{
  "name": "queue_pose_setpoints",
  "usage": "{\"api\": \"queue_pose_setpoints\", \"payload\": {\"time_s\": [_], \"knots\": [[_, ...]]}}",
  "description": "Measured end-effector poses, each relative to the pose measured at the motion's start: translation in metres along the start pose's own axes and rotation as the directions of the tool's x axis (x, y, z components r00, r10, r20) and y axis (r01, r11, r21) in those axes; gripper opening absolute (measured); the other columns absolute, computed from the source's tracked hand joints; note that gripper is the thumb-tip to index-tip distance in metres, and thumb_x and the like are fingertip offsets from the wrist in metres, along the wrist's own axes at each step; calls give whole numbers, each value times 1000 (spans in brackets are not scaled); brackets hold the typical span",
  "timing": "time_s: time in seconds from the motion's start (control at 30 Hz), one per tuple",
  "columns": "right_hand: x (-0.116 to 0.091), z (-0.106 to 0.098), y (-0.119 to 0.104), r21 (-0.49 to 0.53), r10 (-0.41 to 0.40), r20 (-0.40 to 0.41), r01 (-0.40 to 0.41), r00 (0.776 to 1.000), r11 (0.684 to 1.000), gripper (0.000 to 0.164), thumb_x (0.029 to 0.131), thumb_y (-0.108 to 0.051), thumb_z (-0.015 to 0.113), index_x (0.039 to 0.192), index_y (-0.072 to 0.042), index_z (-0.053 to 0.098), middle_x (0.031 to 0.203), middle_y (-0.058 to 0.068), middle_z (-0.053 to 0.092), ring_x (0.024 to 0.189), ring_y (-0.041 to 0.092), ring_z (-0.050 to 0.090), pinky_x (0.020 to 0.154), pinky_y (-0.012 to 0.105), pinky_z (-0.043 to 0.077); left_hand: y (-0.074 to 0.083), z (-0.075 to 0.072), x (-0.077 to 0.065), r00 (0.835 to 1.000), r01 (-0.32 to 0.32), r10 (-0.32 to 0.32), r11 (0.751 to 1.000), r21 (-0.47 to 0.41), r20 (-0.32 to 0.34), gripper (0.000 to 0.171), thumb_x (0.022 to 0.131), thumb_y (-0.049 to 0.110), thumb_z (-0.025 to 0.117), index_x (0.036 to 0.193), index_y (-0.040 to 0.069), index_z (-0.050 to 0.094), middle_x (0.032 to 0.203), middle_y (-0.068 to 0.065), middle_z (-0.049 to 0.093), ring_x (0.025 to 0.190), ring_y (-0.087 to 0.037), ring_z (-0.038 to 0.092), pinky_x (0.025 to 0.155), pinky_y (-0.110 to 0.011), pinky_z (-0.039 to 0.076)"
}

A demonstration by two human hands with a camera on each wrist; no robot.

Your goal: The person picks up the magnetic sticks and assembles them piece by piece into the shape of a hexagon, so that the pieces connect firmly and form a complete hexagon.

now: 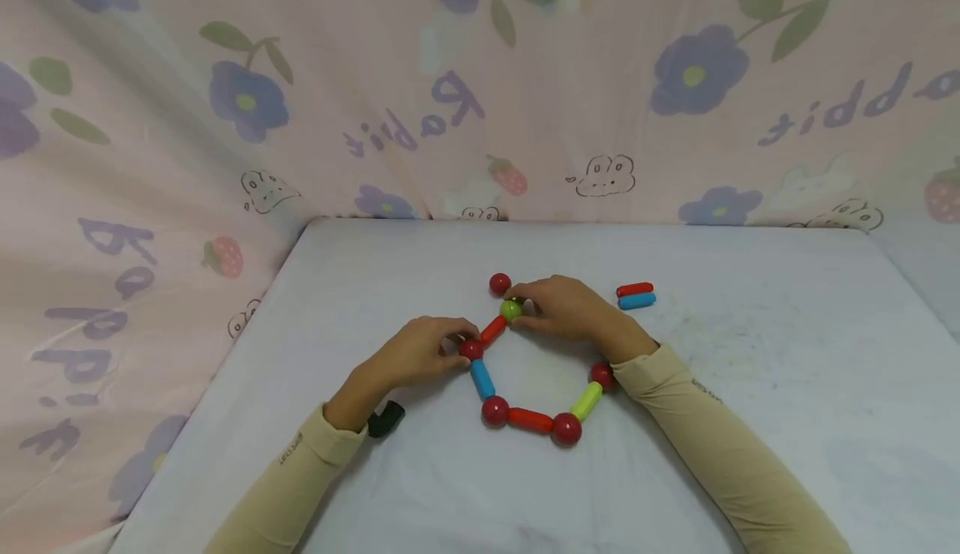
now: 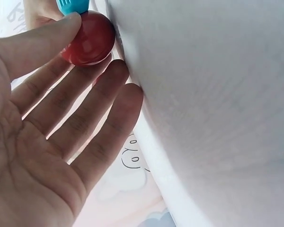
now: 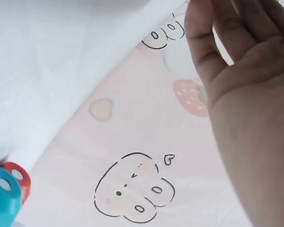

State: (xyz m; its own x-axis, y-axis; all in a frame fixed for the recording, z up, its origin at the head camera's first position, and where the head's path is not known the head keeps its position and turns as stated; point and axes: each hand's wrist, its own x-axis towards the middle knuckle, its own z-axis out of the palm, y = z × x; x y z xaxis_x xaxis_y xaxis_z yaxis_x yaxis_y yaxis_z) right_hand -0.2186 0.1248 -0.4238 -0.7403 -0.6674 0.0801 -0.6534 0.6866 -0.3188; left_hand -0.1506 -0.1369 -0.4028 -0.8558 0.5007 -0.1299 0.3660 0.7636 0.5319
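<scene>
On the white table lies an unclosed ring of balls and short rods. My left hand [image 1: 422, 352] pinches a red ball [image 1: 472, 349] on its left side, thumb and fingers around it; the left wrist view shows this red ball [image 2: 91, 39] joined to a blue rod [image 2: 73, 5]. With thumb and fingers, my right hand [image 1: 561, 308] holds the green ball [image 1: 511, 311] at the far end. A red rod [image 1: 492, 330] links the two held balls. In the right wrist view, the right hand's fingertips are cut off.
A loose red ball [image 1: 500, 284] sits just beyond the green one. Right of the right hand, a red rod [image 1: 635, 289] and a blue rod [image 1: 637, 301] lie side by side. A dark curved piece [image 1: 386, 419] is beside the left wrist. Printed curtain [image 1: 525, 104] borders the table.
</scene>
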Motion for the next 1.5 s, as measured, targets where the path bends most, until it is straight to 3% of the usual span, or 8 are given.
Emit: {"api": "queue_pose_setpoints", "payload": {"time_s": [0.43, 0.63, 0.73, 0.83, 1.0, 1.13, 1.27, 1.5], "knots": [[0, -3, -5, -116, -3, 9, 4, 1000, 993, 56, 90, -43, 72, 138, -20, 56, 107, -3, 75, 92, 14, 69, 93, 39, 55, -1, -1, -1, 1000, 10, -10, 1000, 3, -9, 37, 86, 20, 78, 122, 21, 67, 114, 4, 73, 108, -16, 65, 95, -40, 55], [-16, -6, -2, -322, 80, 16, -71, 997, 944, 63, 92, -46, 68, 145, -18, 49, 118, 4, 73, 108, 23, 70, 101, 45, 51, -2, 1, 0, 1000, -4, 4, 1000, -16, -1, 36, 86, 20, 79, 120, 21, 68, 111, 4, 73, 106, -15, 65, 94, -40, 55], [-28, -10, 3, -348, 123, 7, -113, 992, 931, 60, 92, -44, 68, 143, -17, 52, 123, 6, 71, 113, 25, 68, 103, 47, 49, -2, 1, -1, 1000, -7, 7, 1000, -12, -10, 35, 85, 19, 79, 119, 22, 68, 110, 5, 73, 104, -15, 66, 94, -40, 55], [-43, -14, 12, -358, 115, -45, -124, 992, 926, 52, 92, -40, 70, 137, -17, 57, 121, 5, 71, 113, 25, 67, 101, 47, 50, -1, 1, -2, 1000, -12, 12, 1000, -11, -18, 35, 85, 19, 79, 119, 22, 68, 109, 4, 74, 104, -15, 66, 94, -40, 55], [-72, -22, 25, -404, -4, -214, -84, 977, 911, 36, 89, -26, 74, 122, -12, 67, 114, 6, 70, 107, 27, 65, 92, 45, 54, 0, -1, -3, 1000, 8, -9, 1000, -5, -22, 36, 85, 19, 79, 119, 22, 68, 110, 4, 73, 105, -16, 66, 94, -40, 55], [-101, -27, 41, -361, 33, -301, -145, 953, 921, 31, 85, -20, 77, 114, -9, 69, 111, 9, 69, 102, 29, 63, 87, 47, 54, 1, -1, -4, 1000, 10, -10, 1000, 18, -13, 36, 85, 20, 80, 119, 23, 69, 107, 4, 74, 102, -15, 67, 92, -38, 56], [-123, -31, 53, -273, 172, -297, -256, 939, 927, 32, 85, -20, 77, 112, -7, 69, 109, 12, 68, 100, 31, 62, 88, 50, 52, 3, -3, -5, 1000, 2, -2, 999, 39, -1, 35, 85, 21, 80, 118, 24, 68, 105, 5, 74, 97, -14, 66, 86, -34, 56], [-127, -36, 59, -198, 227, -260, -281, 939, 939, 31, 85, -20, 77, 112, -7, 69, 107, 13, 66, 102, 31, 58, 91, 49, 51, 2, -2, -3, 999, 31, -31, 999, 23, -13, 35, 85, 20, 80, 118, 25, 68, 105, 5, 74, 97, -14, 66, 86, -35, 57]]}}
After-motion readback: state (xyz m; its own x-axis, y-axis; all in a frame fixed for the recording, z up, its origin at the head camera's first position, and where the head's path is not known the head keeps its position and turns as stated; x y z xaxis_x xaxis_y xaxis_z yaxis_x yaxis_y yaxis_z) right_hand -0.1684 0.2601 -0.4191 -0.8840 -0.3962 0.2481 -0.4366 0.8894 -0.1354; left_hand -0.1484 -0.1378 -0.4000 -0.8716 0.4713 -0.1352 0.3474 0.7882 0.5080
